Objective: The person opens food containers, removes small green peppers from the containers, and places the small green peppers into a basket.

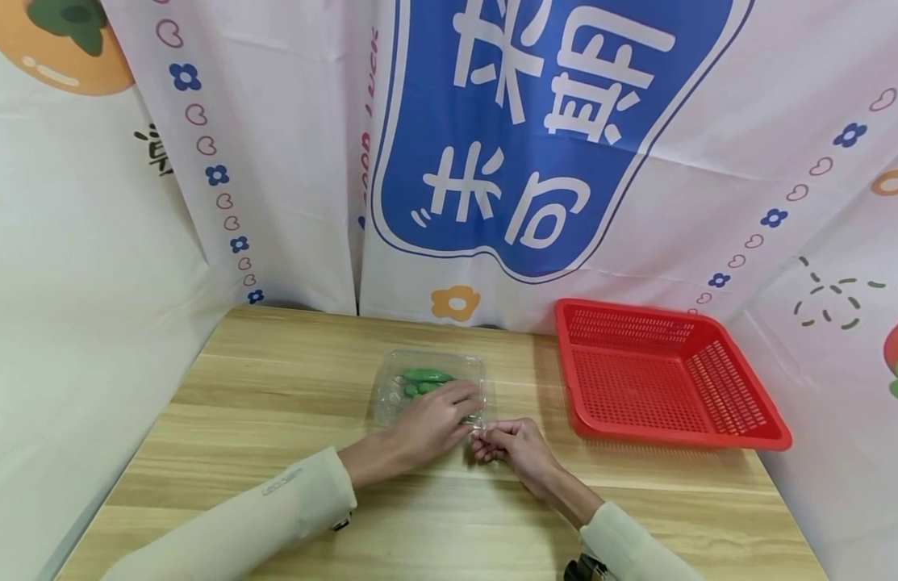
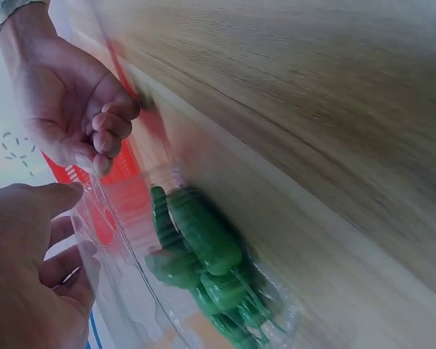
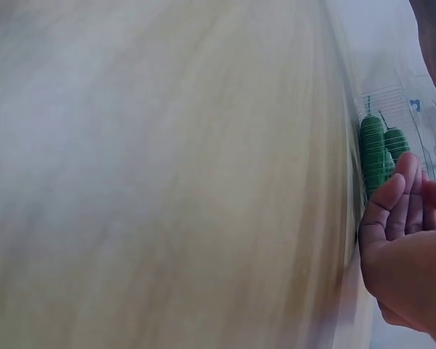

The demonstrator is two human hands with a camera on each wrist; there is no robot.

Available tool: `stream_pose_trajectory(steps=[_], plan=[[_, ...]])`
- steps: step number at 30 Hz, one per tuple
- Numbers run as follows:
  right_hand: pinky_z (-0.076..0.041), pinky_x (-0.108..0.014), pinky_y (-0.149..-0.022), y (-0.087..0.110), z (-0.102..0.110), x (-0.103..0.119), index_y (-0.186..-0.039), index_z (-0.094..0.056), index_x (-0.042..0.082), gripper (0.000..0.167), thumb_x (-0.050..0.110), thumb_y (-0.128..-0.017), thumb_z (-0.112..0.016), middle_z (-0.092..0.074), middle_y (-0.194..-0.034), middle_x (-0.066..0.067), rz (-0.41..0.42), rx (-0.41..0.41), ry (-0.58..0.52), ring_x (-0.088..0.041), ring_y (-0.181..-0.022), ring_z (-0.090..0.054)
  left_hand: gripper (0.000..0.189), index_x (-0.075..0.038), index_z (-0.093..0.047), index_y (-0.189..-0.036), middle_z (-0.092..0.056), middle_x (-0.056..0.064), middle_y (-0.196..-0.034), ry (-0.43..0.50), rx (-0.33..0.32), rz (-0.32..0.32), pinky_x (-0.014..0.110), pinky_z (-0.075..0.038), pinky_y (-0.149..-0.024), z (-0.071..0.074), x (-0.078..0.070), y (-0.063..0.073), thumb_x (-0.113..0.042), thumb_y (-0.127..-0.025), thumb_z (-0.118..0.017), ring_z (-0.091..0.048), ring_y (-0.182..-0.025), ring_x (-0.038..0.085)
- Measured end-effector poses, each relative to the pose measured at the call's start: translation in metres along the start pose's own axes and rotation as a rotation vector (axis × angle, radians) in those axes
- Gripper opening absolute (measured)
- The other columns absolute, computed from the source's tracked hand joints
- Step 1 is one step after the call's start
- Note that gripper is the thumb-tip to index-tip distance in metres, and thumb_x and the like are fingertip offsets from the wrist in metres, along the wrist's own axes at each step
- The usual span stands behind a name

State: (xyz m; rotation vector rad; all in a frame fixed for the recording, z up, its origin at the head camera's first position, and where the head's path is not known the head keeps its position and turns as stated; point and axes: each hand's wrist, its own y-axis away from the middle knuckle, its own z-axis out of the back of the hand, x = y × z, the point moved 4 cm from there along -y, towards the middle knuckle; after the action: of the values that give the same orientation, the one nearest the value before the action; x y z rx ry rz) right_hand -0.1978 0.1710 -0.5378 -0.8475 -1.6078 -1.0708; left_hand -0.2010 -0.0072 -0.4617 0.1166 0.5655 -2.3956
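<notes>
A clear plastic box (image 1: 390,379) with several green peppers (image 2: 207,236) in it rests on the wooden table. My left hand (image 1: 440,415) reaches across the box and grips its right side. In the left wrist view the fingers (image 2: 73,269) of that hand lie along the clear wall, the thumb near the edge. My right hand (image 1: 517,452) pinches the box's near right corner between thumb and curled fingers. Seen from the right wrist, the right hand (image 3: 403,240) partly hides the peppers.
A red plastic basket (image 1: 572,379) with perforated walls stands at the right of the wooden table (image 1: 274,387). Printed white cloth (image 1: 296,202) hangs behind and at both sides of the table.
</notes>
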Motion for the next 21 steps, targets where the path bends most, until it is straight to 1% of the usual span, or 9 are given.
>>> stream_pose_trajectory(steps=[2,6,9,11,15,18,21], plan=[[-0.061,-0.024,-0.073,-0.001,0.0,0.0,-0.117,-0.063,-0.027,0.032,0.002,-0.102,-0.058,-0.078,-0.088,-0.009,-0.003,0.009,-0.006,-0.014,-0.079,-0.073,0.039,-0.008,-0.072,-0.134,-0.063,0.014,-0.148,0.003,0.003,0.008,0.041,-0.049,-0.116,0.001,0.003,0.003,-0.021,-0.098,-0.079,-0.056,-0.142,0.028],[-0.062,-0.024,-0.073,0.0,0.0,0.001,-0.119,-0.062,-0.027,0.034,0.003,-0.104,-0.058,-0.078,-0.088,-0.007,-0.009,0.015,-0.014,-0.013,-0.078,-0.073,0.043,-0.012,-0.07,-0.139,-0.061,0.013,-0.152,-0.014,-0.01,0.0,0.045,-0.042,-0.122,0.004,0.007,0.007,-0.027,-0.099,-0.077,-0.054,-0.145,0.029],[-0.062,-0.024,-0.074,0.0,-0.001,0.002,-0.12,-0.061,-0.028,0.035,0.003,-0.104,-0.059,-0.078,-0.087,-0.006,-0.005,0.022,-0.019,-0.013,-0.078,-0.073,0.048,-0.012,-0.066,-0.144,-0.058,0.012,-0.154,-0.035,-0.023,-0.007,0.048,-0.037,-0.125,0.007,0.012,0.009,-0.03,-0.1,-0.076,-0.053,-0.145,0.031],[-0.062,-0.024,-0.073,0.0,-0.001,0.002,-0.12,-0.06,-0.029,0.036,0.003,-0.104,-0.059,-0.078,-0.087,-0.006,-0.004,0.024,-0.021,-0.012,-0.078,-0.073,0.051,-0.012,-0.064,-0.146,-0.058,0.012,-0.154,-0.062,-0.036,-0.008,0.047,-0.037,-0.125,0.008,0.015,0.011,-0.034,-0.101,-0.074,-0.053,-0.145,0.03],[-0.062,-0.024,-0.073,0.0,-0.001,0.003,-0.12,-0.06,-0.029,0.036,0.004,-0.103,-0.06,-0.078,-0.087,-0.005,0.001,0.022,-0.02,-0.012,-0.078,-0.073,0.051,-0.01,-0.062,-0.148,-0.059,0.013,-0.152,-0.074,-0.062,0.031,0.048,-0.041,-0.122,0.015,0.023,0.014,-0.038,-0.105,-0.066,-0.056,-0.143,0.031],[-0.062,-0.024,-0.073,0.0,-0.001,0.002,-0.118,-0.061,-0.028,0.035,0.003,-0.103,-0.06,-0.078,-0.086,-0.005,0.006,0.017,-0.016,-0.013,-0.078,-0.074,0.046,-0.009,-0.064,-0.145,-0.062,0.014,-0.149,-0.028,-0.072,0.086,0.052,-0.045,-0.119,0.023,0.031,0.015,-0.036,-0.108,-0.061,-0.059,-0.139,0.033],[-0.061,-0.024,-0.073,0.001,0.0,0.002,-0.117,-0.062,-0.028,0.034,0.003,-0.102,-0.06,-0.078,-0.086,-0.005,0.011,0.013,-0.01,-0.013,-0.078,-0.074,0.04,-0.01,-0.068,-0.141,-0.064,0.015,-0.147,0.022,-0.089,0.132,0.055,-0.046,-0.118,0.031,0.04,0.017,-0.033,-0.11,-0.057,-0.061,-0.137,0.035]])
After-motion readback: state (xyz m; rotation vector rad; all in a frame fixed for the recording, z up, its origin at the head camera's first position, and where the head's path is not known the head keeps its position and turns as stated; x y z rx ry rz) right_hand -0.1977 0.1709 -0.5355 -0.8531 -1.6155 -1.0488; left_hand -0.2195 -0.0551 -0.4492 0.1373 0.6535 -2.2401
